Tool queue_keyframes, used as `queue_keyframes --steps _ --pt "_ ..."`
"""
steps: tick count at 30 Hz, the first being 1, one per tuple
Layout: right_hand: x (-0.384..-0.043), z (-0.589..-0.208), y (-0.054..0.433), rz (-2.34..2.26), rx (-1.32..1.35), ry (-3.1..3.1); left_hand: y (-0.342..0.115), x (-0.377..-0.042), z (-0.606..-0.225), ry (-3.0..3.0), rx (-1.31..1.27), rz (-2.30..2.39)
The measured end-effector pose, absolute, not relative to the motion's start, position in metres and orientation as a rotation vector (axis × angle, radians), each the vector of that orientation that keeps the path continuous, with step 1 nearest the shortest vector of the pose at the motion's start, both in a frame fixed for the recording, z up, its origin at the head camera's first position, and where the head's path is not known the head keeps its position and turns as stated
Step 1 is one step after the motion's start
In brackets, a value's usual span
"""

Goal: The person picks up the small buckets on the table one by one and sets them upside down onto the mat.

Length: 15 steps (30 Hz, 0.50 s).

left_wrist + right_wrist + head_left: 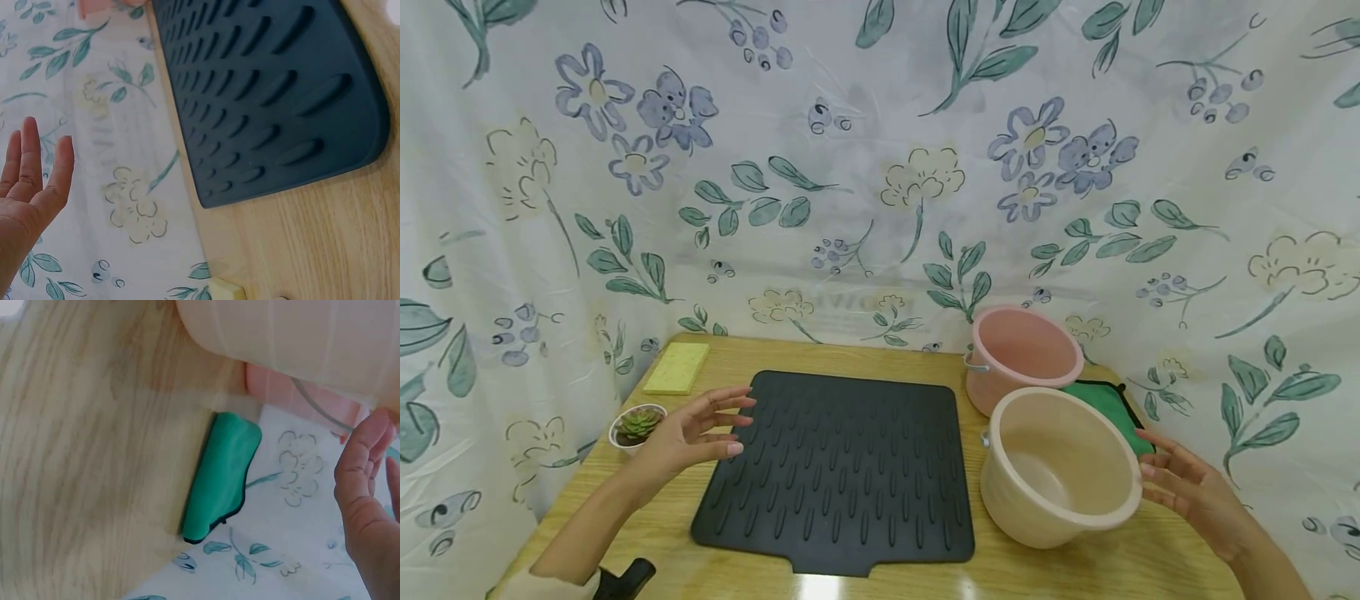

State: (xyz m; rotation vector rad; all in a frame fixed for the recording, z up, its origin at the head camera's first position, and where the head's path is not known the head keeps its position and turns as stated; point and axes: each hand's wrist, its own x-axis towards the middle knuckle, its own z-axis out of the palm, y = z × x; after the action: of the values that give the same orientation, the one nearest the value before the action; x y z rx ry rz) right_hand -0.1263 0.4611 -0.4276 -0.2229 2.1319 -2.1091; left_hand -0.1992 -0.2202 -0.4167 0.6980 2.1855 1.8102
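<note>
My left hand (700,433) hovers over the left edge of a black ridged mat (850,467), fingers relaxed and holding nothing. In the left wrist view, the same hand (31,187) shows spread fingers apart from the mat (281,94). At the right, my right hand (1195,492) is beside a cream bucket (1052,467), its fingertips right at the rim and loosely bent. The right wrist view has the hand (369,487) close to the bucket's side (300,337). Behind the cream bucket stands a pink bucket (1022,350) with a handle.
A folded green cloth (1105,408) with dark edging lies behind the cream bucket. On the left are a yellow sponge-like block (677,368) and a small potted succulent (638,423). A floral curtain (850,167) hangs around the wooden table (887,357).
</note>
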Motion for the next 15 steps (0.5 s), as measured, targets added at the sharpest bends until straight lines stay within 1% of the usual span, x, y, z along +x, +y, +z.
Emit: queue_keyframes --steps 10,15 --pt "-0.131 -0.433 0.452 -2.021 -0.165 2.070 -0.224 -0.198 -0.426 2.174 0.700 1.804" --pt "-0.135 -0.431 0.451 -2.051 -0.257 1.930 -0.224 -0.196 -0.430 2.175 0.696 1.802"
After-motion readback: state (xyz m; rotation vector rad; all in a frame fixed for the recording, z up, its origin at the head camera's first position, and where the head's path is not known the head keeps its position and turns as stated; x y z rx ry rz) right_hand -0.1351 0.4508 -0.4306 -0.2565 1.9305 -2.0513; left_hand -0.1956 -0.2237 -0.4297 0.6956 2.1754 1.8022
